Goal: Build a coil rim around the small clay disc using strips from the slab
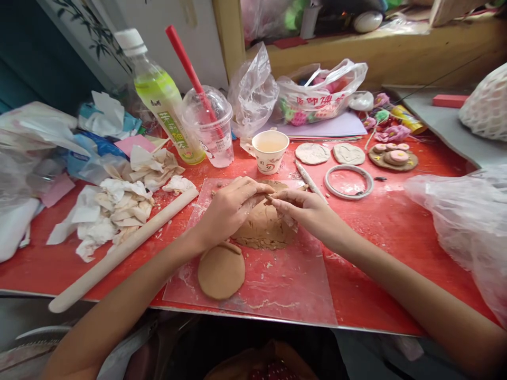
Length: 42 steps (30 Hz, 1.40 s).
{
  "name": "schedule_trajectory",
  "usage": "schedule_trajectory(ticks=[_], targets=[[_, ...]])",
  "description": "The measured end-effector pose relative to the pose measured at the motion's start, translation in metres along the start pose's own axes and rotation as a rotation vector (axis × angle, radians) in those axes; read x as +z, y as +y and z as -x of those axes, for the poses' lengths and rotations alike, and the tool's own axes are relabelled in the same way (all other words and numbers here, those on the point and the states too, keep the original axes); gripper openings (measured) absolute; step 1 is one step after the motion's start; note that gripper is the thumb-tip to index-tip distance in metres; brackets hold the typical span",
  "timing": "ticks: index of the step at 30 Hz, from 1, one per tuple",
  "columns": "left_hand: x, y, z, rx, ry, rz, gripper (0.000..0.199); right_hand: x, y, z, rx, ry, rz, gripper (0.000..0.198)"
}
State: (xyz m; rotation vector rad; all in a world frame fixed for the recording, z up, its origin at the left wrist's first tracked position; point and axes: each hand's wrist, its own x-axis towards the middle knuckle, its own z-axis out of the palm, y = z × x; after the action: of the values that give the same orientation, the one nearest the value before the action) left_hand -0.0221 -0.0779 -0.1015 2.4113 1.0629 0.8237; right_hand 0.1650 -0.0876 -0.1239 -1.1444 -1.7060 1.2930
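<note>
Clay lump sits mid clear sheet on red table. Left hand + right hand meet just above lump, fingertips pinching a small clay bit btwn them. Flat clay disc near side of lump, touching it. Rolling pin left of lump; paper cup behind it.

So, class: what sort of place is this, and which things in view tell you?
Probably a hobby clay-craft table. Both hands, left hand and right hand, pinch a clay lump on a plastic sheet, beside a rolling pin and finished clay pieces.
</note>
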Motion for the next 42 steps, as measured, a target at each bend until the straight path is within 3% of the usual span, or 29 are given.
schedule_trajectory(ticks=[9,20,28,35,42], targets=[[0.0012,0.0004,0.0004,0.0,-0.021,-0.045,0.011,-0.0007,-0.0029,0.0019,0.076,0.008,-0.044,0.036],[0.0032,-0.0019,0.0005,0.034,0.01,-0.058,0.018,-0.0002,-0.0042,-0.0006,0.119,-0.014,-0.138,0.026],[0.0025,-0.0016,0.0008,-0.101,0.016,0.059,0.017,-0.0011,-0.0058,-0.0004,0.142,0.01,-0.127,0.027],[0.0049,-0.0018,0.0013,0.034,-0.009,-0.044,0.011,-0.0016,-0.0037,0.0002,0.144,-0.014,-0.107,0.028],[0.0036,-0.0028,0.0008,-0.001,0.08,-0.091,0.009,-0.0012,-0.0034,-0.0011,0.1,0.041,-0.13,0.038]])
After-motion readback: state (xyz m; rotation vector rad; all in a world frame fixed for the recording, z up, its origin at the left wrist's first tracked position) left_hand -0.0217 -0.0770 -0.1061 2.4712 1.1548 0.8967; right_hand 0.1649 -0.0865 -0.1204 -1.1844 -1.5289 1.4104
